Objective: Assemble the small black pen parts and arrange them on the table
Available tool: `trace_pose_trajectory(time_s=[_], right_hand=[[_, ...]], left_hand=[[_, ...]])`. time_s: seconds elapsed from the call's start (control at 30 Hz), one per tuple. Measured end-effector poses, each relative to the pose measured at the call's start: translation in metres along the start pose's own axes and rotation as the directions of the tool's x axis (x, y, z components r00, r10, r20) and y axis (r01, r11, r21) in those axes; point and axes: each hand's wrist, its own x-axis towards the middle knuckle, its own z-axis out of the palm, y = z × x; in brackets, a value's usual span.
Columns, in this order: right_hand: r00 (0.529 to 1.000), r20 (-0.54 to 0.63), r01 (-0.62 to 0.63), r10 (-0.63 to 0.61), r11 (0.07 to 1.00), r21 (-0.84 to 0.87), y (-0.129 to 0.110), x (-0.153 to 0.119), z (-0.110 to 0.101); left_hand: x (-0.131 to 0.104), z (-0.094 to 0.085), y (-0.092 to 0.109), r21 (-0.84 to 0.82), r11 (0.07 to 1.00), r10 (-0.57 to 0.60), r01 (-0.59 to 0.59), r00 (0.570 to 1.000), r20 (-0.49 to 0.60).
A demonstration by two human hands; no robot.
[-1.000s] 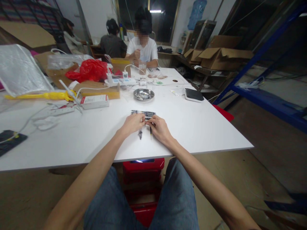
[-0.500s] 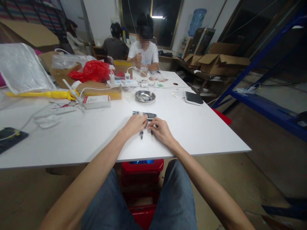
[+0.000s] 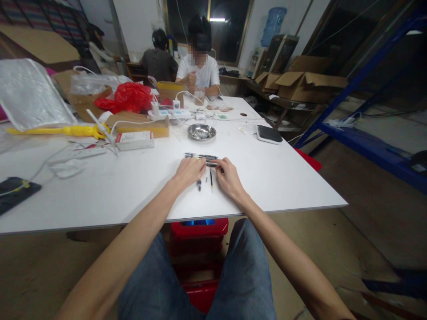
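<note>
Several dark pens [image 3: 200,155] lie side by side on the white table, just beyond my hands. My left hand [image 3: 191,170] is closed at the near edge of these pens, and its grip is partly hidden. A slim pen part [image 3: 211,164] spans the gap between the hands. My right hand [image 3: 227,174] pinches the right end of that part. Nearer me, a thin black refill with a yellowish tip [image 3: 211,178] lies between the hands, beside a tiny piece [image 3: 206,180] and a short clear and black pen part [image 3: 199,185].
A metal bowl [image 3: 202,132] stands beyond the pens. A black and white device [image 3: 268,134] lies to the right, a white box [image 3: 135,140] to the left. Behind it are a power strip [image 3: 170,114] and red bag [image 3: 128,98]. A person [image 3: 200,71] sits across the table.
My right hand has moved up and away from the black refill, which now lies uncovered, and pinches the slim part by my left hand. The view has shifted slightly.
</note>
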Motion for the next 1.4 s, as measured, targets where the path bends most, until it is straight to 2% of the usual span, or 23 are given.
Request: trace_pose_trajectory(time_s=[0.2, 0.43, 0.6, 0.8, 0.93, 1.1, 1.17, 1.23, 1.33, 1.4], right_hand=[[1.000, -0.005, -0.014, 0.014, 0.996, -0.088, 0.002, -0.008, 0.005], [0.999, 0.032, 0.025, -0.019, 0.981, -0.190, -0.007, -0.014, 0.005], [1.000, 0.008, 0.011, -0.010, 0.979, -0.202, -0.006, -0.015, 0.005], [0.994, -0.101, -0.046, 0.044, 0.999, -0.019, -0.001, -0.011, 0.000], [0.979, -0.176, -0.086, 0.100, 0.993, 0.086, 0.007, 0.005, -0.005], [0.967, -0.113, -0.201, 0.228, 0.957, 0.209, 0.017, 0.047, -0.014], [0.977, -0.071, -0.177, 0.202, 0.950, 0.259, 0.020, 0.062, -0.015], [0.995, -0.011, -0.089, 0.095, 0.960, 0.266, 0.023, 0.071, -0.014], [0.996, 0.049, 0.061, -0.069, 0.985, 0.160, 0.031, 0.073, -0.009], [0.991, 0.082, 0.100, -0.105, 0.993, 0.063, 0.036, 0.069, -0.007]], left_hand=[[0.001, 0.004, 0.000, 0.012, 1.000, -0.014, 0.014, 0.999, -0.030], [0.000, -0.003, 0.002, 0.001, 0.999, -0.049, 0.050, 0.996, -0.068], [0.000, -0.006, 0.001, -0.007, 0.997, -0.078, 0.078, 0.994, -0.071], [0.001, -0.005, -0.002, 0.000, 0.992, -0.123, 0.123, 0.990, -0.076], [0.001, -0.004, -0.003, 0.009, 0.987, -0.157, 0.158, 0.985, -0.066], [0.000, -0.002, -0.007, -0.012, 0.979, -0.205, 0.204, 0.976, -0.080], [0.000, 0.000, -0.010, -0.068, 0.980, -0.192, 0.186, 0.975, -0.112], [0.001, 0.002, -0.013, -0.132, 0.986, -0.120, 0.098, 0.979, -0.165], [0.003, 0.007, -0.019, -0.173, 0.983, 0.015, -0.055, 0.974, -0.226], [0.005, 0.010, -0.023, -0.185, 0.979, 0.045, -0.091, 0.970, -0.238]])
